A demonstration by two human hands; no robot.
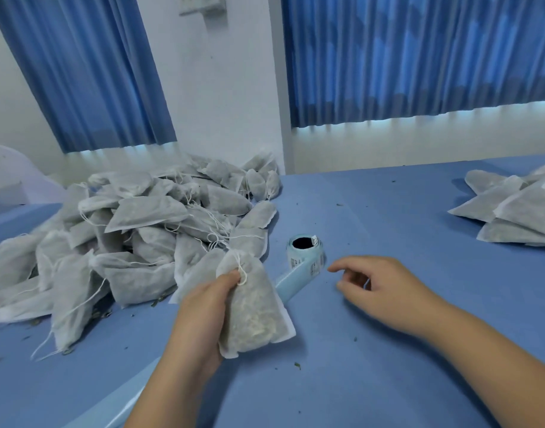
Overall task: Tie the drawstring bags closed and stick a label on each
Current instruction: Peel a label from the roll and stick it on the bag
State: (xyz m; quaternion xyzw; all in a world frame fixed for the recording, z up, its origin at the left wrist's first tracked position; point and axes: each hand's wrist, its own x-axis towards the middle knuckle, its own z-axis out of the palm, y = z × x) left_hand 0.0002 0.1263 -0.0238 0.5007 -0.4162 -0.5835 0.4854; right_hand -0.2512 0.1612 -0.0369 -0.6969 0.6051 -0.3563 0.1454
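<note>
Your left hand [200,310] grips the soft, light grey mesh drawstring bag [252,307] above the blue table [388,217]; right hand [379,288] loose, empty, near the blue label roll [305,253]. Hold below the knot.

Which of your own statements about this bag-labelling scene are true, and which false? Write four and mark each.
1. The left hand holds a drawstring bag. True.
2. The right hand grips the label roll. False: it holds nothing; the roll stands on the table cover beside it.
3. The big pile of bags lies left of the roll. True.
4. The table cover is red. False: it is blue.
</note>
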